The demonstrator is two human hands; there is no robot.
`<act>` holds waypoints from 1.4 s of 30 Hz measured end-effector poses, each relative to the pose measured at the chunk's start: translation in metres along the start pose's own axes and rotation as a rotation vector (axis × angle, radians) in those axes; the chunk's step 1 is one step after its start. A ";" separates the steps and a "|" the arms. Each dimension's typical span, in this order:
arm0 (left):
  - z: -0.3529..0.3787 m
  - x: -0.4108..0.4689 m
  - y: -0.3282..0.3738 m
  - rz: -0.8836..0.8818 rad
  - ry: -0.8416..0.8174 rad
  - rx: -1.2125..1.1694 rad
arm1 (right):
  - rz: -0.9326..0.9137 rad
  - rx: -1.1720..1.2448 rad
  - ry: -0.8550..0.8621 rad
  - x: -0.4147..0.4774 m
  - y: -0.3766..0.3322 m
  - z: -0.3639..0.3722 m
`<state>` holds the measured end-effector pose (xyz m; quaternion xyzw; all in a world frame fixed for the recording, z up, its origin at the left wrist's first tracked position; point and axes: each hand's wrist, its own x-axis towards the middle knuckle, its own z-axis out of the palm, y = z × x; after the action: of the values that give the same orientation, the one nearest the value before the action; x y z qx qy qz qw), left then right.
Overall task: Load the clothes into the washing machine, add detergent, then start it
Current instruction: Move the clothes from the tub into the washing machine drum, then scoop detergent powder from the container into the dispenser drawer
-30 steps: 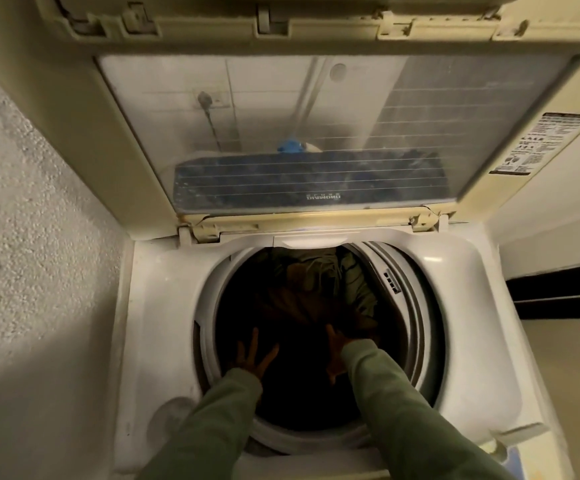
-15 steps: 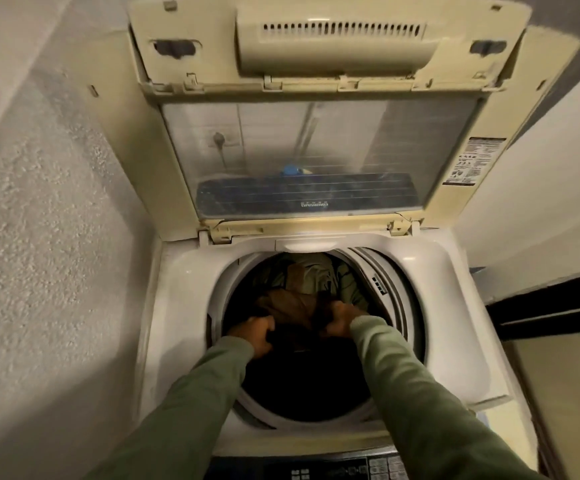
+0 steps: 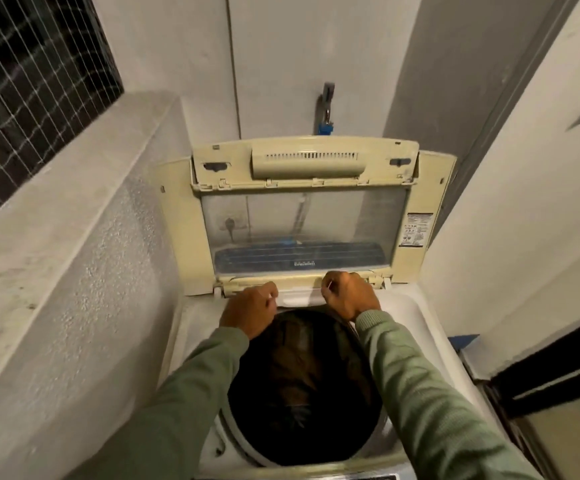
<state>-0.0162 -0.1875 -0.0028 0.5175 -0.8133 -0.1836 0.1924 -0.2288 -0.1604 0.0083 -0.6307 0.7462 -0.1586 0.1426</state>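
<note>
Both hands have come up out of the drum point(image 3: 237, 441) since the earlier shots, where they were down among the clothes point(image 3: 302, 368). Now they're at the back rim of the opening, right under the hinge of the lid point(image 3: 302, 233). The view has pulled way back too, so you get a lot more wall, plus a window that wasn't showing before.

So the left hand point(image 3: 250, 311) sits a bit left of centre in the frame, at the back edge of the drum mouth, fingers curled in. It's just beside a white bit of the rim, but honestly I can't tell whether it's pinching anything or just bunched up. The right hand point(image 3: 349, 294) is a touch higher and further right, up against the bottom edge of the lid, fingers curled as well. There's a thin pale sliver by its knuckles, but I can't tell what it is or whether the fingers are clamped on it. Both arms are in green sleeves point(image 3: 191, 400) coming in from the bottom of the frame.

The clothes are inside the drum, lower centre of the frame, a dark brownish heap too dim for any detail. The washing machine point(image 3: 416, 327) fills the middle, its lid standing open and upright toward the wall, with a sticker point(image 3: 416, 230) on the lid's right side. A strip of control panel point(image 3: 375, 477) just peeks in at the bottom edge. A tap with a blue fitting point(image 3: 326, 112) is on the wall above the lid, and the meshed window point(image 3: 32, 71) is in the upper left.
</note>
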 end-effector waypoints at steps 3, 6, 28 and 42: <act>-0.033 0.018 0.012 0.073 0.187 0.043 | -0.065 -0.054 0.119 0.008 -0.010 -0.030; -0.065 0.037 0.022 0.194 0.301 0.086 | -0.180 -0.092 0.292 0.018 -0.018 -0.058; -0.142 0.120 0.047 0.210 0.290 0.348 | -0.366 -0.288 0.487 0.082 -0.049 -0.160; -0.032 0.046 0.042 -0.042 0.440 0.121 | -0.125 -0.032 0.519 0.036 0.000 -0.046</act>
<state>-0.0506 -0.2154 0.0510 0.5724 -0.7503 -0.0210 0.3300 -0.2532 -0.1935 0.0494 -0.6159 0.7198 -0.3116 -0.0735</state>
